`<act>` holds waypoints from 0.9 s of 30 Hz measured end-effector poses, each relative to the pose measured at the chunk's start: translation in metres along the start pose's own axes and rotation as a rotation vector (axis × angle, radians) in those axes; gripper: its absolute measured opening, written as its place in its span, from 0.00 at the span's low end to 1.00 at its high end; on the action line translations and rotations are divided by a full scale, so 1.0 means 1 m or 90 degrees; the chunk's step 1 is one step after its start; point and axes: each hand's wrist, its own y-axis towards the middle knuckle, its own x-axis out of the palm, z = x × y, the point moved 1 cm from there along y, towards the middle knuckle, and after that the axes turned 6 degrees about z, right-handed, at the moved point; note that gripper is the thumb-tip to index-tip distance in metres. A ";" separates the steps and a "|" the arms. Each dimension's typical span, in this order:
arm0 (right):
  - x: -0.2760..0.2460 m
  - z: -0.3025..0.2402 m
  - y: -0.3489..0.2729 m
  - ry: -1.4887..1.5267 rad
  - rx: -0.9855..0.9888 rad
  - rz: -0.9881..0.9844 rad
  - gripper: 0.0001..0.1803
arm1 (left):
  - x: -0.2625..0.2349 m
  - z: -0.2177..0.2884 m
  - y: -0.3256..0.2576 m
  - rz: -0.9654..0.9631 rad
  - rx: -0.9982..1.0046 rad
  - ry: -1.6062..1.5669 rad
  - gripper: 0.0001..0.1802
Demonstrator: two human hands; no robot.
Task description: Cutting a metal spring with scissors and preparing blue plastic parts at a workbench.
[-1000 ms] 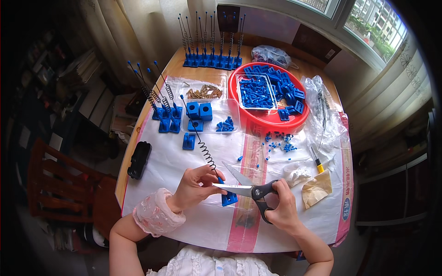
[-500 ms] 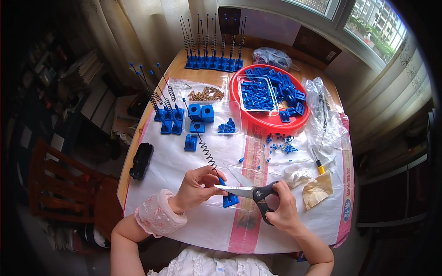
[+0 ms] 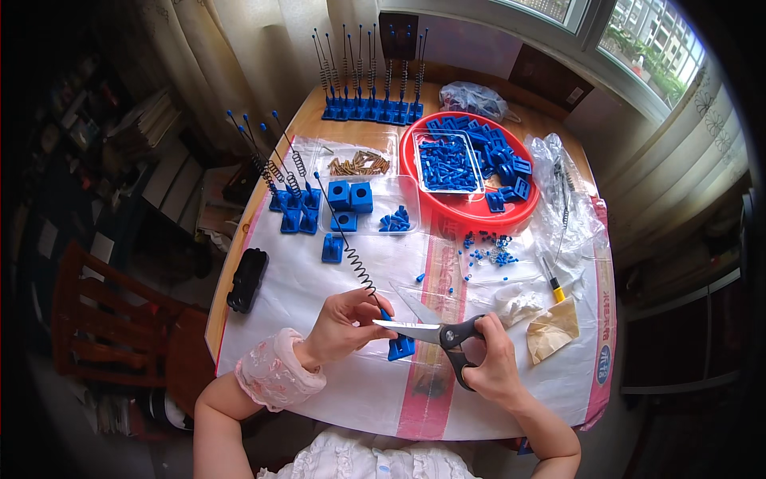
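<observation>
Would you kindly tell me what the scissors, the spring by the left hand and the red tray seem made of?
Scissors: smooth metal blades, by their silvery sheen; thick, matte black handles, probably plastic.
Spring: likely dark-finished metal wire, thin and openly coiled.
Red tray: apparently plastic, fairly glossy, from its uniform colour and shine.

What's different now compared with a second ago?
Nothing visibly moved on the table; only the whole view shifted slightly. Nothing was taken hold of or let go. The left hand stays at the foot of the spring rod, the right hand still holds the open scissors, and the red basin is unmoved.
</observation>
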 end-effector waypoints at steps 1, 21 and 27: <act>0.000 0.001 0.000 0.000 0.003 0.001 0.22 | -0.001 -0.001 0.000 -0.014 -0.003 0.008 0.16; -0.081 -0.023 -0.012 0.033 -0.022 0.353 0.23 | 0.000 0.001 0.005 -0.018 -0.071 0.019 0.12; -0.175 0.015 -0.050 -0.067 0.124 0.560 0.11 | 0.009 0.001 0.008 -0.002 -0.085 0.072 0.13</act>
